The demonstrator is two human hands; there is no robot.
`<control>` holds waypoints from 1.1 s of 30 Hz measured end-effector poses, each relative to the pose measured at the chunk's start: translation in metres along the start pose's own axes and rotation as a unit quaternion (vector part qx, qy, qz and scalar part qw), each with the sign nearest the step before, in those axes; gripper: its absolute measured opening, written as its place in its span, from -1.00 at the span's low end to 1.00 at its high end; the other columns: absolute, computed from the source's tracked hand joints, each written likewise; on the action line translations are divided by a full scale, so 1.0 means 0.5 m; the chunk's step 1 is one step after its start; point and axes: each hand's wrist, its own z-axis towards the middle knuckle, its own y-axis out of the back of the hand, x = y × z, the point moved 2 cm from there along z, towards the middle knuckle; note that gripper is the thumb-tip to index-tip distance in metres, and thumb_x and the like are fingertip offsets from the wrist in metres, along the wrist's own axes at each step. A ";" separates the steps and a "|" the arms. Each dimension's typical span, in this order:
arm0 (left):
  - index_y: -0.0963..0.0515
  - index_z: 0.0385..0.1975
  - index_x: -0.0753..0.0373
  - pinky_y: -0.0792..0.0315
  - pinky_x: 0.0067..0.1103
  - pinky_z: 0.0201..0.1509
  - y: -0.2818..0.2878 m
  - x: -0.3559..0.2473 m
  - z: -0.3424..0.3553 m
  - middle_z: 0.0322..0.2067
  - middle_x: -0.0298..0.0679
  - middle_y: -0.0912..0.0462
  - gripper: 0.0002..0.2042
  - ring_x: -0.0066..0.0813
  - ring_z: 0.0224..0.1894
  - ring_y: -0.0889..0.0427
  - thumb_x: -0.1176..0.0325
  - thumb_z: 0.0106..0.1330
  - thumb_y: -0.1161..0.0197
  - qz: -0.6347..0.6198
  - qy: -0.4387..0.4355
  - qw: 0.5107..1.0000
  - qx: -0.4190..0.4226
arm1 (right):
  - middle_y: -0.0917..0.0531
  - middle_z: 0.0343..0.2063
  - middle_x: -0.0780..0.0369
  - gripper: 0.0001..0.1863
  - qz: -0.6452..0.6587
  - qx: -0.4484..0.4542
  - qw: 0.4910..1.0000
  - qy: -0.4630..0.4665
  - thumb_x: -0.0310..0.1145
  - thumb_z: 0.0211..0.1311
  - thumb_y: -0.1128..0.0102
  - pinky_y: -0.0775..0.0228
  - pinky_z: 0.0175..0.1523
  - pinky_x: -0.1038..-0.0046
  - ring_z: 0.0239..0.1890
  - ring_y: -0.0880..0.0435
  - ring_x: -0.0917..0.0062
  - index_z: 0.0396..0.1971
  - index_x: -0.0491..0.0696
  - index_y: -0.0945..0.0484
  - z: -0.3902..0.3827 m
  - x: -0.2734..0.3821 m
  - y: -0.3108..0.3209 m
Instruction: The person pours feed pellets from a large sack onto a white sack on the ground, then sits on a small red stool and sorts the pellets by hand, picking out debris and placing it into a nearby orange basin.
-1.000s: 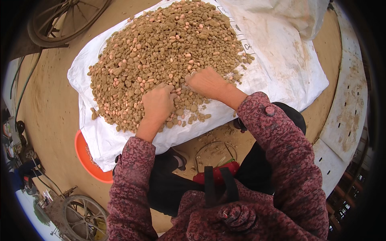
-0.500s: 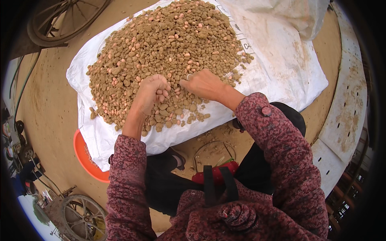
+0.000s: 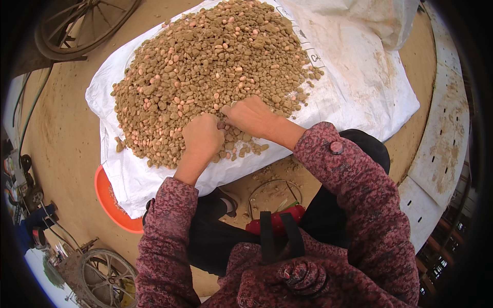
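A wide heap of brown soil clods mixed with pink peanut kernels [image 3: 218, 46] lies on a white woven sheet [image 3: 354, 97]. At the heap's near side my left hand [image 3: 203, 136] is closed, back upward, its fingers curled out of sight. Beside it my right hand [image 3: 252, 117] is also closed, with thumb and index finger bent down toward the clods. The two hands almost meet, and a small dark lump [image 3: 221, 124] shows between them. Whatever either hand holds is hidden beneath the fingers.
An orange basin [image 3: 110, 200] sits partly under the sheet's left edge. Spoked wheels stand at the upper left [image 3: 84, 25] and lower left [image 3: 108, 280]. Between my legs are a wire hoop [image 3: 275, 182] and a red item [image 3: 277, 220]. A pale perforated panel [image 3: 441, 133] curves along the right.
My left hand has turned from palm inward to back upward and moved slightly right and down. My right hand has shifted a little down and left.
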 end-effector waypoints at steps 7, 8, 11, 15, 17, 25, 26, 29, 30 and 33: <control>-0.71 -0.39 0.10 -0.51 -0.35 -0.33 -0.016 -0.009 -0.004 -0.53 -0.15 -0.67 -0.83 -0.16 -0.44 -0.66 0.21 0.07 -0.35 -0.027 -0.056 0.997 -0.039 | -0.61 -0.61 0.09 -0.72 0.006 -0.015 0.998 -0.053 -0.18 0.20 -0.19 -0.43 -0.38 0.23 -0.49 -0.64 0.18 -0.45 -0.12 -0.53 0.000 -0.022 -0.012; -0.71 -0.40 0.10 -0.51 -0.35 -0.33 -0.020 -0.010 -0.003 -0.53 -0.15 -0.67 -0.84 -0.16 -0.44 -0.66 0.21 0.08 -0.34 -0.031 -0.053 0.997 -0.036 | -0.60 -0.62 0.10 -0.72 0.005 -0.001 0.999 -0.048 -0.19 0.20 -0.19 -0.42 -0.38 0.26 -0.51 -0.64 0.21 -0.46 -0.13 -0.54 0.002 -0.026 -0.009; -0.70 -0.43 0.12 -0.50 -0.33 -0.34 -0.031 -0.011 -0.004 -0.55 -0.15 -0.66 -0.84 -0.15 -0.45 -0.65 0.21 0.08 -0.34 -0.022 -0.065 0.997 -0.046 | -0.56 -0.66 0.15 -0.72 0.294 -0.086 0.946 -0.105 -0.22 0.21 -0.21 -0.37 -0.39 0.36 -0.57 -0.55 0.37 -0.43 -0.17 -0.56 0.008 -0.053 0.021; -0.68 -0.47 0.14 -0.50 -0.30 -0.34 -0.028 -0.008 -0.001 -0.51 -0.08 -0.64 -0.88 -0.09 -0.43 -0.65 0.28 0.07 -0.31 -0.034 -0.069 0.997 -0.031 | -0.66 -0.52 0.14 -0.78 0.314 -0.061 0.940 -0.121 -0.27 0.11 -0.24 -0.46 -0.30 0.31 -0.38 -0.68 0.27 -0.39 -0.13 -0.61 0.004 -0.079 0.055; -0.67 -0.48 0.20 -0.47 -0.38 -0.42 -0.014 -0.002 0.005 -0.58 -0.15 -0.63 -0.86 -0.22 -0.51 -0.63 0.28 0.11 -0.29 -0.046 -0.074 0.996 -0.010 | -0.62 -0.58 0.12 -0.83 0.166 -0.014 0.985 -0.036 -0.30 0.13 -0.22 -0.42 -0.36 0.30 -0.46 -0.65 0.28 -0.35 -0.07 -0.62 -0.001 -0.073 0.059; -0.52 -0.45 0.29 -0.11 -0.72 -0.62 0.053 0.048 0.043 -0.65 -0.48 -0.40 -0.95 -0.71 -0.65 -0.30 0.47 0.12 -0.20 -0.709 0.054 0.675 0.195 | -0.59 -0.63 0.14 -0.88 -0.094 0.030 0.993 0.068 -0.36 0.07 -0.15 -0.41 -0.42 0.20 -0.49 -0.65 0.24 -0.38 -0.01 -0.57 -0.013 -0.053 0.045; -0.53 -0.47 0.30 -0.12 -0.72 -0.62 0.053 0.047 0.044 -0.64 -0.48 -0.42 -0.94 -0.71 -0.65 -0.31 0.46 0.14 -0.19 -0.737 0.044 0.649 0.183 | -0.59 -0.64 0.13 -0.89 -0.092 0.021 0.993 0.068 -0.35 0.06 -0.15 -0.40 -0.43 0.20 -0.49 -0.64 0.23 -0.41 -0.02 -0.55 -0.013 -0.053 0.046; -0.57 -0.49 0.31 -0.20 -0.69 -0.59 0.031 0.036 0.044 -0.63 -0.43 -0.49 -0.89 -0.65 -0.64 -0.37 0.41 0.19 -0.18 -0.662 0.041 0.739 0.119 | -0.59 -0.65 0.15 -0.90 0.028 -0.008 1.000 0.002 -0.37 0.05 -0.15 -0.41 -0.41 0.30 -0.49 -0.64 0.31 -0.49 -0.08 -0.55 -0.011 -0.064 0.054; -0.59 -0.49 0.30 -0.26 -0.64 -0.57 0.024 0.031 0.043 -0.63 -0.39 -0.53 -0.87 -0.58 -0.63 -0.43 0.40 0.20 -0.18 -0.527 0.020 0.846 0.078 | -0.60 -0.65 0.16 -0.89 0.091 -0.012 0.995 -0.026 -0.38 0.04 -0.15 -0.42 -0.40 0.34 -0.49 -0.65 0.36 -0.51 -0.10 -0.56 -0.009 -0.068 0.056; -0.65 -0.46 0.24 -0.42 -0.47 -0.46 0.005 0.011 0.029 -0.58 -0.24 -0.62 -0.87 -0.34 -0.53 -0.58 0.36 0.20 -0.19 -0.187 -0.085 0.975 -0.087 | -0.53 -0.70 0.22 -0.85 0.452 -0.094 0.875 -0.145 -0.35 0.01 -0.16 -0.37 -0.40 0.42 -0.55 -0.55 0.52 -0.53 -0.13 -0.56 -0.001 -0.084 0.059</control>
